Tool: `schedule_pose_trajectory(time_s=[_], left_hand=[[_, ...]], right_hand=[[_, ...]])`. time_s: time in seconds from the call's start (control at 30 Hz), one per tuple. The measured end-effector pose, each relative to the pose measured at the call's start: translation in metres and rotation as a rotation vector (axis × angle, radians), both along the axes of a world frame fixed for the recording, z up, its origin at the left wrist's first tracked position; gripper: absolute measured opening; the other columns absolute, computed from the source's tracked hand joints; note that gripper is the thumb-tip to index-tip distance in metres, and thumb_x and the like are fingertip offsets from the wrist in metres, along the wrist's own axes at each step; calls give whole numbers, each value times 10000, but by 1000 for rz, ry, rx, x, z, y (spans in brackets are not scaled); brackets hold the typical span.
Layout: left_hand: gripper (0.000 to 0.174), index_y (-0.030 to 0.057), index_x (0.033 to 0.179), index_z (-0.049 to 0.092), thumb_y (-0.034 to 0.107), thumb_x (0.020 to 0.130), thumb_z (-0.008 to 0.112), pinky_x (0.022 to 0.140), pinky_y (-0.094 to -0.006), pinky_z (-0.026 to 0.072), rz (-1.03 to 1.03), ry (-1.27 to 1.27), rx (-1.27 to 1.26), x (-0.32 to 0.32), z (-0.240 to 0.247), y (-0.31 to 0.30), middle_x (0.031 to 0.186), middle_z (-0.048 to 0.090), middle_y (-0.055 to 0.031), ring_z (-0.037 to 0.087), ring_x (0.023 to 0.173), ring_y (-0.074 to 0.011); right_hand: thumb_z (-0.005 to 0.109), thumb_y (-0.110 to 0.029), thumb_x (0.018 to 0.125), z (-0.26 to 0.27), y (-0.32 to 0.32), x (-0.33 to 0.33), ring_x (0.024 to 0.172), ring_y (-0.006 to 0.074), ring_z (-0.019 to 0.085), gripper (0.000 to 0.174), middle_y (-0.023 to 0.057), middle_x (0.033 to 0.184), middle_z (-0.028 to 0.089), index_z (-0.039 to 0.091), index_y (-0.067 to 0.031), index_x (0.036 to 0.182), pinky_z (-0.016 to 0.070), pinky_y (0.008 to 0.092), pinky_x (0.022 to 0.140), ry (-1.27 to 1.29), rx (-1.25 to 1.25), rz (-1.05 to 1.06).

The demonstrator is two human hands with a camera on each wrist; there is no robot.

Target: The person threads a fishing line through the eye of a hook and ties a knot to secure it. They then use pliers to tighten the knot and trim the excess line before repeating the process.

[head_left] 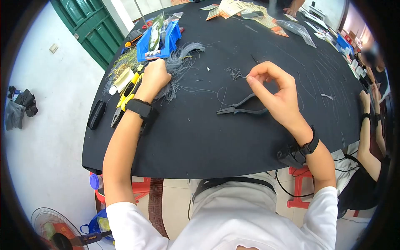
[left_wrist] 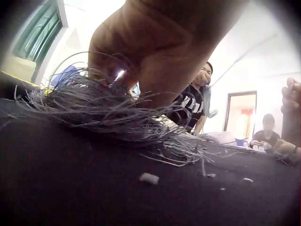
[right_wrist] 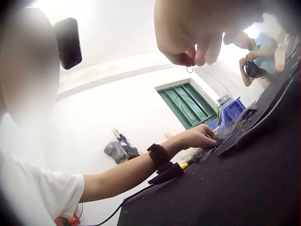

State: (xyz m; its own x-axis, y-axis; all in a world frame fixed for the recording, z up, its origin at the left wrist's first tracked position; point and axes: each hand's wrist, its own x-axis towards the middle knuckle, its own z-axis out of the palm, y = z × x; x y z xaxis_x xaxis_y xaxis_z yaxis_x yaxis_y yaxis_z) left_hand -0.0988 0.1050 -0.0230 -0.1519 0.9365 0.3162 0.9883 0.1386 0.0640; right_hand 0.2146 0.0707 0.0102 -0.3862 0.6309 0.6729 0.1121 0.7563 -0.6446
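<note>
In the head view my right hand (head_left: 277, 91) is raised over the table, thumb and fingertip pinching a tiny hook. The right wrist view shows the curved hook (right_wrist: 189, 69) below the fingertips, with a thin line trailing nearby. Left of it, a small heap of dark hooks (head_left: 234, 73) lies on the cloth. My left hand (head_left: 156, 76) reaches down into a loose bundle of grey fishing line (left_wrist: 117, 122), fingers curled in the strands; its fingertips are partly hidden. Between the hands lie black-handled pliers (head_left: 227, 110), and one loose strand curves towards them.
A blue bin (head_left: 168, 43) with packets stands beyond my left hand. Yellow-handled tools (head_left: 129, 96) and a black case (head_left: 97, 114) lie to the left. Printed papers (head_left: 233, 9) and a plastic bag (head_left: 298, 31) are at the far side. Other people sit around the table.
</note>
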Motion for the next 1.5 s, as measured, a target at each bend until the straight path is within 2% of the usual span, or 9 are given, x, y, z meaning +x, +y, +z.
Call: schedule_pose_trajectory(time_s=[0.2, 0.33, 0.53, 0.7, 0.83, 0.97, 1.13, 1.27, 1.5], left_hand=[[292, -32, 837, 652, 190, 646, 654, 663, -335, 486, 56, -323, 96, -36, 59, -18, 753, 648, -172, 637, 709, -267], [192, -52, 780, 654, 114, 701, 599, 493, -239, 416, -44, -598, 89, -74, 70, -47, 598, 588, -52, 532, 521, -91], [228, -42, 771, 661, 171, 692, 642, 518, -250, 430, 200, -471, -14, -133, 43, -64, 608, 594, -56, 539, 539, -107], [348, 34, 943, 655, 268, 685, 652, 766, -345, 467, 201, -33, 257, -97, 49, -70, 1033, 617, -151, 599, 925, -264], [255, 20, 839, 663, 261, 766, 626, 646, -297, 472, 108, -84, 326, -36, 71, -65, 751, 650, -134, 630, 731, -197], [257, 19, 796, 668, 268, 789, 605, 570, -291, 458, 2, -187, 309, -1, 69, -55, 647, 627, -109, 615, 611, -185], [321, 51, 766, 681, 366, 735, 624, 660, -377, 499, 3, -63, 0, 22, 46, -15, 746, 653, -136, 636, 739, -300], [472, -13, 825, 650, 443, 707, 669, 688, -415, 504, 116, 145, -141, 38, 26, 7, 828, 645, -196, 632, 800, -342], [277, 5, 852, 614, 146, 630, 697, 687, -431, 501, 67, 47, -118, 20, 11, 35, 868, 635, -207, 626, 825, -343]], right_hand=[[603, -49, 779, 9, 5, 8, 656, 54, 501, 49, -6, 707, 557, 587, -15, 810, 398, 204, 608, 5, 56, -81], [609, -76, 808, 18, 12, 21, 638, 49, 530, 67, -12, 747, 589, 600, -15, 832, 419, 191, 595, 195, -46, -83], [610, -85, 812, 18, 16, 24, 660, 43, 528, 76, -15, 744, 592, 602, -16, 843, 419, 193, 605, 218, -45, -69], [615, -92, 813, 16, 16, 21, 653, 40, 522, 76, -19, 730, 584, 599, -21, 837, 413, 191, 600, 196, -98, -59], [618, -91, 811, 13, 19, 19, 646, 38, 516, 74, -21, 715, 574, 597, -24, 833, 408, 190, 592, 181, -123, -40], [621, -82, 806, 11, 18, 17, 639, 37, 508, 64, -22, 702, 566, 596, -28, 827, 405, 189, 591, 165, -123, -21], [611, -65, 809, 9, 14, 13, 655, 29, 498, 49, -27, 722, 562, 591, -22, 821, 394, 181, 597, 90, -23, -53], [600, -79, 800, 9, 9, 10, 619, 40, 471, 56, -21, 704, 546, 592, -27, 819, 386, 199, 593, -2, -38, -19], [597, -105, 788, 3, 10, 8, 590, 27, 470, 46, -47, 669, 543, 594, -59, 794, 318, 205, 544, -34, -26, 1]])
